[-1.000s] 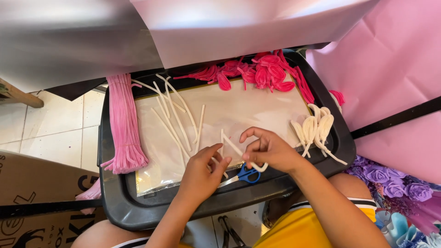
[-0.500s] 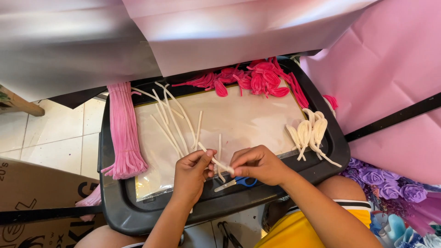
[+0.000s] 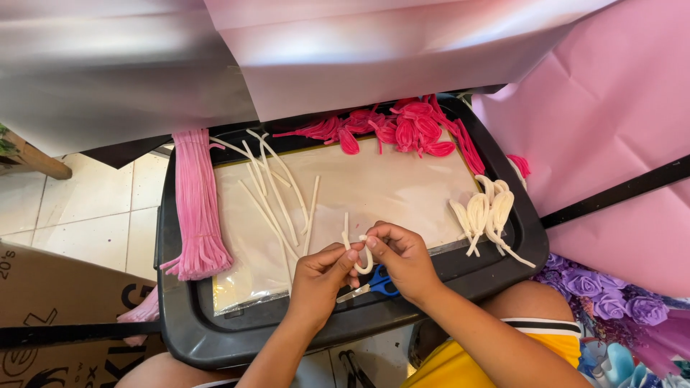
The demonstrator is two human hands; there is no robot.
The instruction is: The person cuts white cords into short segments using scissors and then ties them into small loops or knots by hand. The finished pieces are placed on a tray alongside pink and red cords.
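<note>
Over the near edge of a black tray [image 3: 180, 316] on my lap, both hands pinch one white fuzzy stem [image 3: 357, 248] bent into a loop. My left hand [image 3: 321, 280] grips the loop's left side, my right hand [image 3: 402, 259] its right side. Blue-handled scissors [image 3: 374, 285] lie on the tray just under my hands. Several straight white stems [image 3: 277, 194] lie loose to the left on the tray's clear sheet. Finished white loops [image 3: 485, 215] are piled at the right.
A bundle of pink stems [image 3: 195, 208] hangs over the tray's left part. Dark pink loops [image 3: 406, 129] lie along the far edge. Pink and silver sheets [image 3: 589, 122] drape above and right. A cardboard box [image 3: 57, 309] stands at left, purple paper flowers [image 3: 611, 302] at right.
My hands have come together at the tray's near edge and the white stem between them is now bent into a loop. The scissors stay put.
</note>
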